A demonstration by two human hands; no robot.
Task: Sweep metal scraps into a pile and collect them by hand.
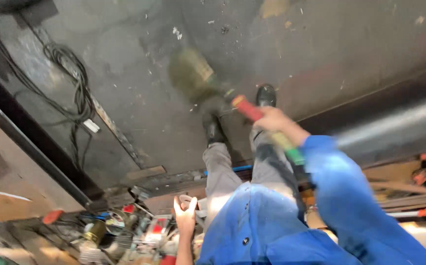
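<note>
My right hand (272,120), in a blue sleeve, is closed around the handle of a broom (252,114) banded red, yellow and green. The broom's bristle head (191,73) is blurred against the dark floor ahead of my black boots (213,128). My left hand (185,216) is lower down with its fingers raised around a pale round object (189,199) at the edge of a cluttered bench. Whether it grips that object is unclear.
A tangle of black cables (73,83) lies on the floor at the left beside a dark metal rail (31,147). Cans, tools and small boxes (120,233) crowd the bench at the bottom left. A large grey pipe (394,127) runs along the right.
</note>
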